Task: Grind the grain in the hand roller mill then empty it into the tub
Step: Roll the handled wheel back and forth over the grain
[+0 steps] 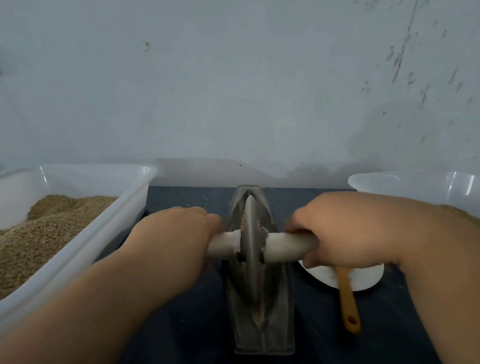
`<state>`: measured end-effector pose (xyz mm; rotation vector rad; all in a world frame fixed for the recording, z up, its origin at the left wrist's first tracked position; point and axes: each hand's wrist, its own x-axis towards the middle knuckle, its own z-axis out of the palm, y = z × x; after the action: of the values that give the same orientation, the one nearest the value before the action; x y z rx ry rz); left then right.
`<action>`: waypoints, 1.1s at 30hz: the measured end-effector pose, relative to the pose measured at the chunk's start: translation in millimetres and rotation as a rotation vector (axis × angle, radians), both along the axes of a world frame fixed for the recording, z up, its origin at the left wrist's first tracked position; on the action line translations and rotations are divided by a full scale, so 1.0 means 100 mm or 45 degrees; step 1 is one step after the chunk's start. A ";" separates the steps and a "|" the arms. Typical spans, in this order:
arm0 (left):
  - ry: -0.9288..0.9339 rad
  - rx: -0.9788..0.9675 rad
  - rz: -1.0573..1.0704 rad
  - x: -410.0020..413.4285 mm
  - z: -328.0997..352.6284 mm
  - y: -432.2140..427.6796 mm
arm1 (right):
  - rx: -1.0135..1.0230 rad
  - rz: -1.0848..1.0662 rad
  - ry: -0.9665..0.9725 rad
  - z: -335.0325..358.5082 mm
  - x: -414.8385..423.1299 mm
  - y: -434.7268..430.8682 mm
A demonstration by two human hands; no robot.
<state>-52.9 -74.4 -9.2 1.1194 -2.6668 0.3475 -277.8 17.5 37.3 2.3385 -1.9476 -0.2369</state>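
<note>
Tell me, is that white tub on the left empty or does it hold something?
Not empty: the left tub holds a heap of tan grain, with bare white wall above it.

One head-worn camera, looking forward and down, close over the dark blue tabletop [192, 336], squarely facing the far pale painted wall [241, 81].

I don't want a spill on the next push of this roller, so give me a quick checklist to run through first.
1. Left grip curled round the handle: ok.
2. Right grip curled round the handle's other end: ok.
3. Wheel sitting in the trough: ok.
4. Grain in the trough ground fine enough: cannot tell, blurred.
5. Wooden-handled tool apart from the trough, its head on the plate: ok.
</note>
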 end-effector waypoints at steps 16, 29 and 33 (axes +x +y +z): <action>0.256 0.017 0.038 0.03 -0.16 -0.27 | -0.045 -0.196 -0.262 -0.25 -0.34 -0.29; 0.990 0.057 0.249 -0.12 -0.65 -0.77 | -1.036 -0.192 -0.405 -0.83 -0.40 -0.70; 0.845 0.002 0.216 -0.12 -0.61 -0.74 | -0.883 -0.282 -0.383 -0.81 -0.41 -0.69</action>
<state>-64.4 -148.4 -70.1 1.2026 -1.9997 -0.0093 -319.1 -51.7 -44.1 1.7752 -1.9701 0.7023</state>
